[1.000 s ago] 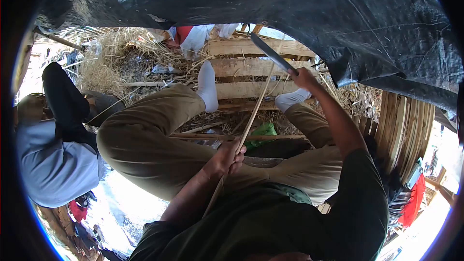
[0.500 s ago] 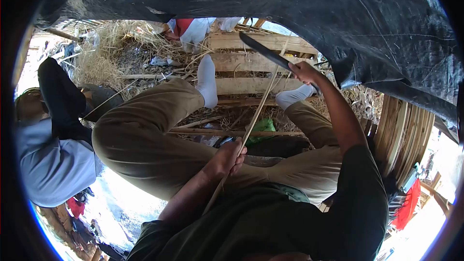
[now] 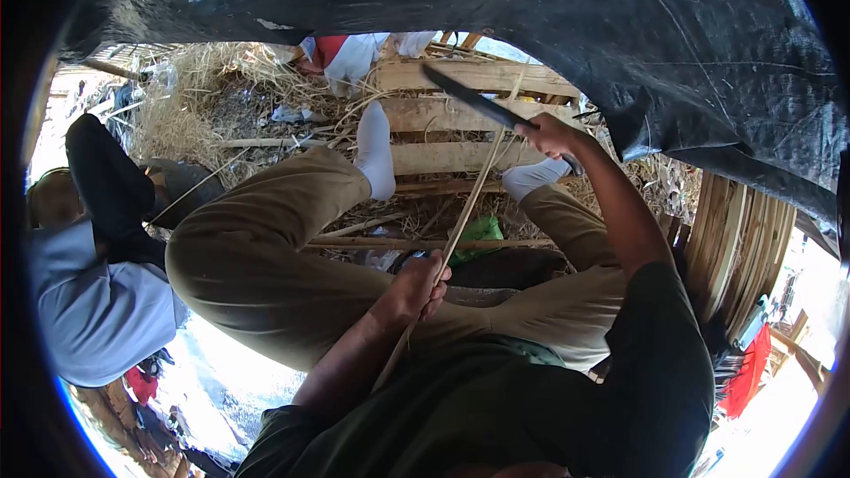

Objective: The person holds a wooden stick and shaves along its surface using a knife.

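Observation:
My left hand (image 3: 418, 289) is closed around a thin pale wooden strip (image 3: 472, 204), which looks like split bamboo. The strip runs from beside my torso up and away past my right hand. My right hand (image 3: 547, 136) grips the handle of a machete (image 3: 469, 96). Its long dark blade points up and to the left, crossing the far part of the strip. Whether the blade touches the strip, I cannot tell. The lower end of the strip is hidden near my shirt.
Wooden planks (image 3: 443, 115) and dry straw (image 3: 212, 80) lie beyond my feet. A black tarp (image 3: 575, 9) hangs overhead. Bundled wooden strips (image 3: 739, 248) stand at the right. Another person's leg (image 3: 106, 310) is at the left. A green plastic bag (image 3: 478, 235) lies between my legs.
The machete and my right hand have shifted slightly left and down, and the blade lies a little flatter. My left hand stays in place on the strip.

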`<state>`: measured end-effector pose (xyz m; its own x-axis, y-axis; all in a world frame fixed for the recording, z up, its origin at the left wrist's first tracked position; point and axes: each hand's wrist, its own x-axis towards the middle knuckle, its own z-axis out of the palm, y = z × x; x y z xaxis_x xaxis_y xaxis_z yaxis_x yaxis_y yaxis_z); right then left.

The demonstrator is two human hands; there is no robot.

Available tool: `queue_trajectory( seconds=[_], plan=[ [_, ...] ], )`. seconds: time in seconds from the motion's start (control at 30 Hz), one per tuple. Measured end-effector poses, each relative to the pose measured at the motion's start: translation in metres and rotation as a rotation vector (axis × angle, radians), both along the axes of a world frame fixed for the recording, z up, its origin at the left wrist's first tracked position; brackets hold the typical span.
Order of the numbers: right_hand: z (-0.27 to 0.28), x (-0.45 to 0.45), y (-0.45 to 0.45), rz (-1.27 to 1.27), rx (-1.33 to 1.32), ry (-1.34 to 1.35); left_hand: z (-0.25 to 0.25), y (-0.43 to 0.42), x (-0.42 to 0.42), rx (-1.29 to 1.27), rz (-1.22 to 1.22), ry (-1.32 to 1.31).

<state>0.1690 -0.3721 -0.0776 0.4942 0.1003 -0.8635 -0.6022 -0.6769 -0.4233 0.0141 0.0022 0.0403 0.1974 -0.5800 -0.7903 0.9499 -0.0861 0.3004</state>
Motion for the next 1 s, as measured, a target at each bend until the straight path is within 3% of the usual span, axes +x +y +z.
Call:
queue_trajectory(
  seconds=[0.1,0.17,0.23,0.33,0.47,0.57,0.7,0.8,0.9,1.0],
  plan=[
    [-0.005,0.001,-0.006,0.065,0.065,-0.091,0.005,-0.002,0.0,0.021,-0.002,-0.051],
    [-0.011,0.011,-0.017,0.033,-0.095,-0.135,0.003,-0.005,0.006,-0.003,-0.002,0.019],
    [-0.006,0.009,-0.006,-0.084,-0.077,-0.078,0.001,-0.004,0.005,-0.009,0.0,0.049],
    [0.011,-0.01,0.013,0.04,0.116,0.07,0.0,0.0,0.001,0.022,-0.016,0.019],
    [0.005,-0.005,-0.001,0.108,0.01,-0.224,0.003,-0.005,0.0,0.02,-0.016,-0.004],
    [-0.006,-0.007,0.002,-0.133,-0.052,-0.153,-0.002,-0.003,0.003,0.009,0.02,0.153],
    [0.006,-0.034,0.017,-0.067,0.055,-0.115,-0.01,0.009,-0.001,-0.084,0.044,0.289],
    [0.006,-0.027,-0.006,0.031,-0.015,-0.211,-0.002,-0.003,-0.003,-0.013,-0.01,0.106],
    [0.006,-0.029,0.004,-0.131,-0.097,-0.171,-0.004,-0.001,-0.001,-0.054,-0.004,0.159],
    [0.012,-0.042,0.013,-0.046,0.041,-0.126,-0.006,0.003,-0.006,-0.06,0.057,0.237]
  ],
)
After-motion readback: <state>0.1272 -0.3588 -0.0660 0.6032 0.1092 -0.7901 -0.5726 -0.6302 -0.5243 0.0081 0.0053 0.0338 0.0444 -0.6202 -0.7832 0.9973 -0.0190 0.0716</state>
